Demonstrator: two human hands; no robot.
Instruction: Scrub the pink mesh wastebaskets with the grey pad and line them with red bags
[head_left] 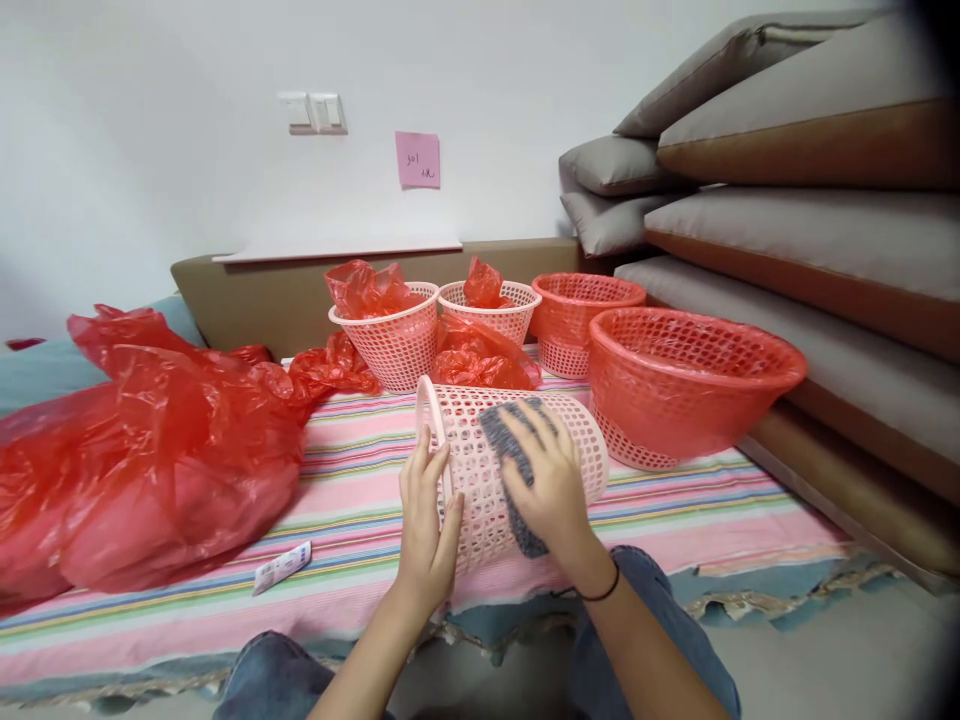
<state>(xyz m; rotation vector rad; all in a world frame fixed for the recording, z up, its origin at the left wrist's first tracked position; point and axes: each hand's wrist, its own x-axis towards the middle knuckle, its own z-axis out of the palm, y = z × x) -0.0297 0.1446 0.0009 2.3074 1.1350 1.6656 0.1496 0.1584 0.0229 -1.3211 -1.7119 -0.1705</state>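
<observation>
Striped fabric (352,510) is spread out, and near its front edge a pale pink basket (476,480) is laid on its side. Its rim is touched by the left hand (424,510), loosely open, thumb spread from the fingers; whether it is firmly gripped cannot be told. Against its side a grey cloth (528,537) is covered by the right hand (553,490), opened nearly flat. Farther back, red baskets (667,400) and upright pink baskets (401,345) are set before a white wall (510,60).

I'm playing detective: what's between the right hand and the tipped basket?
The head view shows a gray cloth between the right hand and the tipped basket.
</observation>
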